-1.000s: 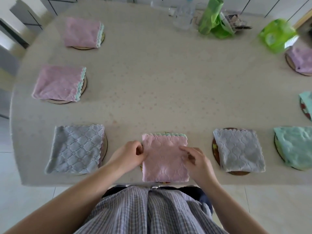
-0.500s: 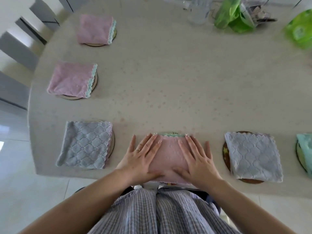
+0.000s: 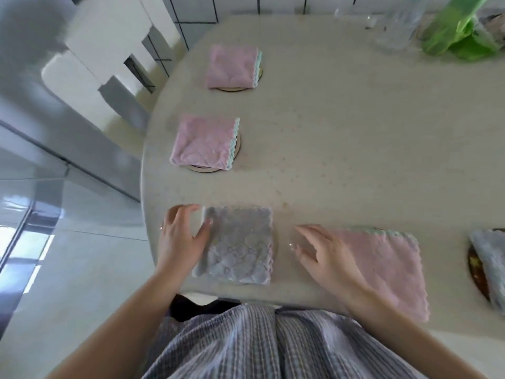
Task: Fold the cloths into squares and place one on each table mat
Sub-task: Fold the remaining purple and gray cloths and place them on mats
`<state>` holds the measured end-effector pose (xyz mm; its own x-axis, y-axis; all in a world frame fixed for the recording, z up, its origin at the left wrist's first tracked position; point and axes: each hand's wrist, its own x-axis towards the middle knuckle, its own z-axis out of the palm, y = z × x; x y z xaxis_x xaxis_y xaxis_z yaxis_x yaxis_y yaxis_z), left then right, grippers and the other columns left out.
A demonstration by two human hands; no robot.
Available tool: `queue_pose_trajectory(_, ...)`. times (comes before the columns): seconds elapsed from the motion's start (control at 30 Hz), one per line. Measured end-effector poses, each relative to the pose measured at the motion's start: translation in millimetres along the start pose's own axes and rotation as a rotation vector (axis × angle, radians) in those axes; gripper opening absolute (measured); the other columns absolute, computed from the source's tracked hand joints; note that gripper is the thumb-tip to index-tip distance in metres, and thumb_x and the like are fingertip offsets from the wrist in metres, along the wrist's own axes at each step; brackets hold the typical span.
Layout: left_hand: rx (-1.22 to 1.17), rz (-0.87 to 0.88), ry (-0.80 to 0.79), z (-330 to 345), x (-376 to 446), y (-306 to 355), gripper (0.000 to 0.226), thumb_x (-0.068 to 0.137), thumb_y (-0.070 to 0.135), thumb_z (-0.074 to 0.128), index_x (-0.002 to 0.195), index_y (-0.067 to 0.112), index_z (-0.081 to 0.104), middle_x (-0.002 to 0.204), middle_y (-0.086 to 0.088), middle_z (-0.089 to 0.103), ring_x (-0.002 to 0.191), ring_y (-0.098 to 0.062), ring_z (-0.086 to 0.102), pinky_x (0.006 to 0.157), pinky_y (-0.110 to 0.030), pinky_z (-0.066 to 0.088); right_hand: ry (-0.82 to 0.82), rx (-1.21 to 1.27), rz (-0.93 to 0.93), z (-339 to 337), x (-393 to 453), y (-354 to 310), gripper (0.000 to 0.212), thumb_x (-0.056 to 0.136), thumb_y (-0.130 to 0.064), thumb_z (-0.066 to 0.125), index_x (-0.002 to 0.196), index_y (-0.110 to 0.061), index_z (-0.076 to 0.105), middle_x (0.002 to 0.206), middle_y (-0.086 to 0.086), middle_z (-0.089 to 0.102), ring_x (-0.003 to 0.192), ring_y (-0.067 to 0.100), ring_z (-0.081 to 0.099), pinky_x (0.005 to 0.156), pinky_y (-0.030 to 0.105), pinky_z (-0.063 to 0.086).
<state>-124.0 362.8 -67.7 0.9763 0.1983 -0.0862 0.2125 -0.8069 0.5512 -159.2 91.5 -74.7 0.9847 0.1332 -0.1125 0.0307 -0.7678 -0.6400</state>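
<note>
A folded grey cloth [image 3: 240, 244] lies near the table's front edge, hiding most of its mat. My left hand [image 3: 181, 239] is at the cloth's left edge, thumb on the cloth and fingers spread beside it. My right hand [image 3: 322, 253] hovers with loose fingers between the grey cloth and a folded pink cloth [image 3: 382, 269], covering that cloth's left side. Two more folded pink cloths [image 3: 205, 143] [image 3: 232, 67] sit on round mats along the left side. Another grey cloth [image 3: 489, 263] on a dark mat [image 3: 476, 272] shows at the right edge.
The beige table [image 3: 341, 132] curves away at the left, with a white chair [image 3: 109, 50] beside it. At the back right stand a clear bottle [image 3: 396, 28] and green bags [image 3: 459, 31]. My checked clothing [image 3: 259, 343] fills the bottom.
Both hands have left the pink cloth and moved left. The left hand now touches the grey cloth's left edge. The view has swung left.
</note>
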Motion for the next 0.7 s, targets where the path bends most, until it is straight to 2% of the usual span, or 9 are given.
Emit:
queue_pose_trajectory(0.1,-0.046,-0.065,-0.212,-15,18,-41,0.025,0.085,0.033,0.060,0.107,0.021,0.058,0.101,0.003,0.059,0.088,-0.013,0.058,0.079,-0.029,0.044,-0.025,0.190,0.203,34,8,-35,0.035,0.087,-0.027,0.060,0.121,-0.023,0.059,0.110,-0.009,0.065,0.093,0.004,0.061,0.084,0.025,0.049)
queue_pose_trajectory(0.2,0.023,0.000,-0.413,-18,31,-54,0.019,0.087,0.042,0.055,0.097,0.027,0.061,0.093,0.011,0.062,0.083,-0.008,0.059,0.072,-0.027,0.047,0.056,0.235,0.368,47,14,-49,0.034,0.087,-0.029,0.061,0.121,-0.028,0.059,0.104,-0.013,0.065,0.092,0.003,0.060,0.078,0.018,0.043)
queue_pose_trajectory(0.27,0.019,0.035,-0.488,-20,39,-51,0.020,0.086,0.047,0.054,0.089,0.029,0.062,0.087,0.013,0.062,0.078,-0.007,0.059,0.069,-0.029,0.049,0.075,0.277,0.460,51,16,-54,0.033,0.086,-0.031,0.063,0.119,-0.027,0.060,0.094,-0.018,0.064,0.090,0.004,0.060,0.077,0.018,0.044)
queue_pose_trajectory(0.33,0.027,0.068,-0.522,-19,45,-47,0.026,0.084,0.051,0.053,0.084,0.028,0.063,0.084,0.012,0.061,0.075,-0.007,0.058,0.067,-0.032,0.051,0.084,0.316,0.517,54,18,-59,0.032,0.084,-0.030,0.066,0.116,-0.026,0.062,0.086,-0.021,0.062,0.087,0.003,0.060,0.076,0.019,0.045)
queue_pose_trajectory(0.43,0.044,0.080,-0.521,-16,49,-46,0.026,0.082,0.053,0.054,0.083,0.029,0.062,0.084,0.011,0.060,0.074,-0.006,0.057,0.065,-0.031,0.051,0.133,0.349,0.564,60,20,-64,0.033,0.082,-0.025,0.068,0.115,-0.025,0.062,0.086,-0.021,0.061,0.086,0.004,0.060,0.074,0.019,0.045)
queue_pose_trajectory(0.57,-0.036,0.070,-0.497,-16,50,-42,0.013,0.082,0.046,0.060,0.082,0.033,0.058,0.083,0.011,0.061,0.073,-0.003,0.056,0.057,-0.024,0.041,0.214,0.446,0.627,64,25,-65,0.030,0.082,-0.022,0.069,0.111,-0.026,0.063,0.091,-0.014,0.065,0.089,0.008,0.062,0.084,0.036,0.052)
queue_pose_trajectory(0.7,-0.113,-0.021,-0.527,-13,51,-33,0.014,0.082,0.041,0.064,0.077,0.027,0.062,0.073,0.009,0.062,0.069,-0.012,0.059,0.060,-0.028,0.046,0.207,0.523,0.637,69,24,-60,0.029,0.081,-0.023,0.068,0.106,-0.037,0.062,0.092,-0.012,0.069,0.089,0.010,0.065,0.082,0.043,0.054)
